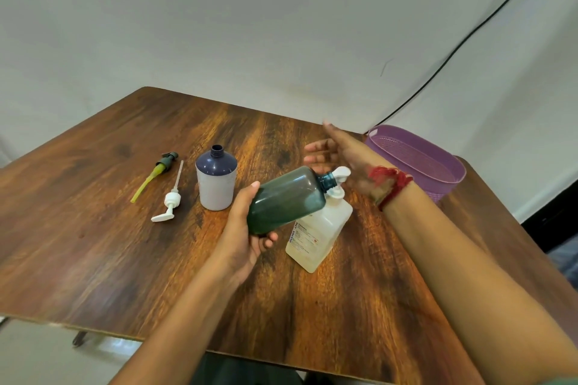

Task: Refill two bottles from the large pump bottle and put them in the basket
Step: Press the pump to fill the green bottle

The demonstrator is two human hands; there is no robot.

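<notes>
So the green bottle (286,200) is see-through tinted plastic, smooth with rounded shoulders, and it's up off the table (93,244) in the left hand (247,228), thumb on top and fingers curled under its base end. It's tipped way over, long axis running lower-left to upper-right, open neck right at the white pump head (339,176) of the big pump bottle (319,231). That one is a milky, boxy jug with a printed label, standing on the glossy wood-grain tabletop. The right hand (337,150) is just behind the pump with fingers loosely spread, holding nothing, and it's a bit blurry. Over to the left is a capless white bottle (215,184) with a navy dome top, upright. Beside it lie a white pump (170,201) and a dark green pump (165,162) with a yellowish tube. The purple mesh plastic basket (406,150) sits at the far right corner.
</notes>
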